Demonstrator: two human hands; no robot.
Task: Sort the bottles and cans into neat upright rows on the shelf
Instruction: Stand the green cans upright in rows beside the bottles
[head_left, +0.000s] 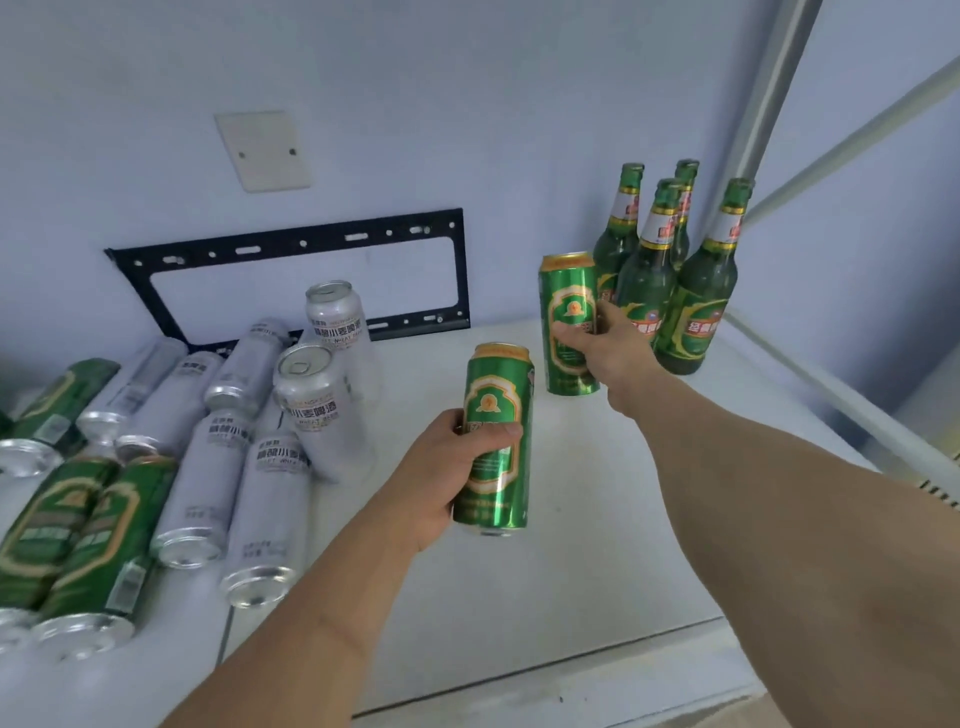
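My left hand (441, 467) has its fingers wrapped round a tall green metal can (496, 439), upright above the white shelf (597, 519); at one o'clock my right hand (605, 345) clasps a second green can (569, 322) standing beside the green glass bottles (670, 270); I judge the nearer can goes just beside it, at seven o'clock.

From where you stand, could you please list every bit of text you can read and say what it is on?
"小麦啤酒" and "WHEAT": upright white can.
"小麦啤酒": rear white can.
Green cans in left hand and right hand: lettering too blurred.
Green bottles: labels too blurred.
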